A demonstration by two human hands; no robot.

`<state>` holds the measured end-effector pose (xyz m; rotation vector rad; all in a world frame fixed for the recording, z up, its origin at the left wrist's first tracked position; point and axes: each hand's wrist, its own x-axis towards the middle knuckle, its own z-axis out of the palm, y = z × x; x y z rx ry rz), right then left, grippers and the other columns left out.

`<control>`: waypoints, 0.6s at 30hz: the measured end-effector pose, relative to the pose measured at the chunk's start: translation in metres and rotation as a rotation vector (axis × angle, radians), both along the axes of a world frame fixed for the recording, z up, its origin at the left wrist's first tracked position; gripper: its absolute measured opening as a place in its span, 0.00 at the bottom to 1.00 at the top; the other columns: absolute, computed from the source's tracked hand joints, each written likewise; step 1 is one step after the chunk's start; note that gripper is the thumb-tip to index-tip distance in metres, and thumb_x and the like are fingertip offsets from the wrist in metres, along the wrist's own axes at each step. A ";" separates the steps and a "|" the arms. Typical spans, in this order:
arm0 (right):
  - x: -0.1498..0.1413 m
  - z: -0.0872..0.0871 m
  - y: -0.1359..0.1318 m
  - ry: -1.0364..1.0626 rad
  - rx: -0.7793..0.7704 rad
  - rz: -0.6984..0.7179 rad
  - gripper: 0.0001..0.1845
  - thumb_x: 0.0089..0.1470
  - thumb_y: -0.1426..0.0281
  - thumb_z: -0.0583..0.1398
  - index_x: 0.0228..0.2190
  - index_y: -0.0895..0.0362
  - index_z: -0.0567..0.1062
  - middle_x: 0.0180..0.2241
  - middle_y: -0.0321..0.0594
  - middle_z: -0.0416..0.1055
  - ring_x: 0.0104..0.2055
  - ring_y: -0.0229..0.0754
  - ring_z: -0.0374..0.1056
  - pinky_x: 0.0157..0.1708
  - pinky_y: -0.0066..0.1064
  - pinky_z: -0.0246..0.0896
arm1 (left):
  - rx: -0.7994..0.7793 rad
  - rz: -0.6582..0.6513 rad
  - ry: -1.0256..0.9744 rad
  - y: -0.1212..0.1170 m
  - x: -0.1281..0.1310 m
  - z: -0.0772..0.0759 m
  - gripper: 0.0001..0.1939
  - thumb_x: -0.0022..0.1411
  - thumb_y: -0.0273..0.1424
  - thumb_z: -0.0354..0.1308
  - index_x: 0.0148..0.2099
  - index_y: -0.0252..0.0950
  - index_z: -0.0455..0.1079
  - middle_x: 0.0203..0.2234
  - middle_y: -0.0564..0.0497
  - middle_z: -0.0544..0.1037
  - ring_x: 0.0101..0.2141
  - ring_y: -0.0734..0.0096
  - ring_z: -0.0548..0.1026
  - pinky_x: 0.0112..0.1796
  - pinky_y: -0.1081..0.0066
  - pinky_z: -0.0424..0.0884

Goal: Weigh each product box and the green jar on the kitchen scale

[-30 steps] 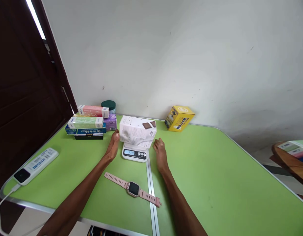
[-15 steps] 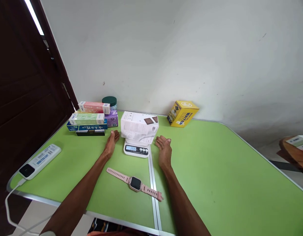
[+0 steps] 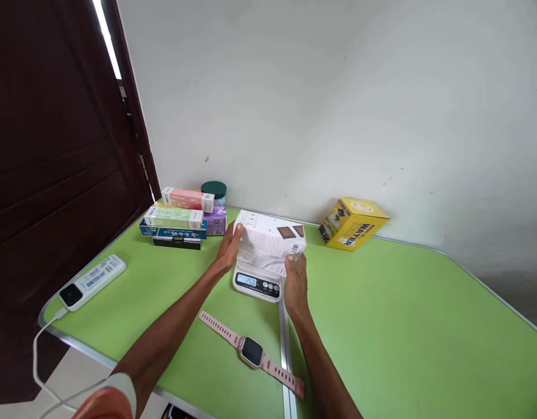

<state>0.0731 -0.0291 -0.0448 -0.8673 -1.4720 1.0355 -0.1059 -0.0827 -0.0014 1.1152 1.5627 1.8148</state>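
A white printed box (image 3: 268, 244) sits on, or just above, a white digital kitchen scale (image 3: 257, 286) whose display is lit. My left hand (image 3: 229, 247) grips the box's left end, thumb on the near face. At its right end my right hand (image 3: 297, 282) holds on too, with the thumb against the lower right corner. Whether the box's underside still touches the scale's platform is hidden. Closer to me on the green table lies a pink-strapped smartwatch (image 3: 252, 352), stretched out flat with its dark screen up.
Several stacked cartons (image 3: 174, 218) and a green-lidded jar (image 3: 214, 190) stand at the back left. A yellow box (image 3: 354, 224) is by the wall. A white device (image 3: 92, 282) with a cable lies at left. A metal seam (image 3: 287, 349) crosses the green table (image 3: 408, 326).
Both hands have come in from beside the box and closed on its ends. The scale's reading has changed. The whole view has shifted, so things sit farther right and lower.
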 end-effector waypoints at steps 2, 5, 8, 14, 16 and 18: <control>-0.002 0.008 -0.004 -0.044 -0.026 -0.020 0.41 0.62 0.37 0.57 0.63 0.52 0.70 0.63 0.51 0.68 0.68 0.59 0.62 0.70 0.56 0.52 | -0.002 0.034 -0.021 0.001 0.006 0.002 0.40 0.70 0.66 0.46 0.65 0.42 0.73 0.64 0.42 0.77 0.68 0.48 0.69 0.70 0.52 0.61; -0.002 0.024 -0.015 -0.092 -0.007 -0.006 0.38 0.61 0.38 0.58 0.60 0.51 0.71 0.59 0.49 0.68 0.66 0.59 0.62 0.68 0.55 0.55 | 0.014 0.113 -0.035 -0.012 0.011 0.011 0.40 0.69 0.66 0.47 0.63 0.41 0.75 0.62 0.42 0.78 0.68 0.46 0.68 0.69 0.53 0.61; -0.010 0.041 -0.035 -0.086 0.048 0.048 0.37 0.63 0.41 0.60 0.63 0.49 0.69 0.59 0.48 0.67 0.65 0.58 0.63 0.68 0.55 0.56 | 0.056 0.201 -0.025 -0.042 0.005 0.028 0.41 0.68 0.66 0.48 0.62 0.39 0.75 0.63 0.41 0.77 0.67 0.45 0.69 0.70 0.52 0.61; -0.072 0.037 -0.087 -0.026 -0.049 0.391 0.44 0.62 0.41 0.61 0.72 0.41 0.58 0.67 0.49 0.61 0.67 0.62 0.63 0.62 0.57 0.68 | -0.013 0.463 -0.042 -0.116 -0.042 0.036 0.47 0.64 0.71 0.48 0.59 0.35 0.77 0.58 0.36 0.81 0.64 0.39 0.73 0.65 0.45 0.69; -0.099 0.024 -0.100 -0.019 -0.072 0.490 0.47 0.61 0.40 0.61 0.74 0.41 0.56 0.69 0.49 0.59 0.69 0.62 0.61 0.63 0.57 0.68 | -0.011 0.560 -0.042 -0.133 -0.063 0.026 0.44 0.65 0.68 0.50 0.59 0.34 0.78 0.57 0.36 0.82 0.63 0.39 0.74 0.64 0.46 0.70; -0.123 0.010 -0.108 -0.028 -0.076 0.533 0.50 0.60 0.40 0.62 0.74 0.41 0.54 0.70 0.48 0.57 0.72 0.62 0.58 0.66 0.58 0.64 | -0.003 0.629 -0.052 -0.144 -0.083 0.013 0.40 0.67 0.65 0.52 0.58 0.34 0.78 0.57 0.37 0.82 0.63 0.42 0.75 0.65 0.49 0.69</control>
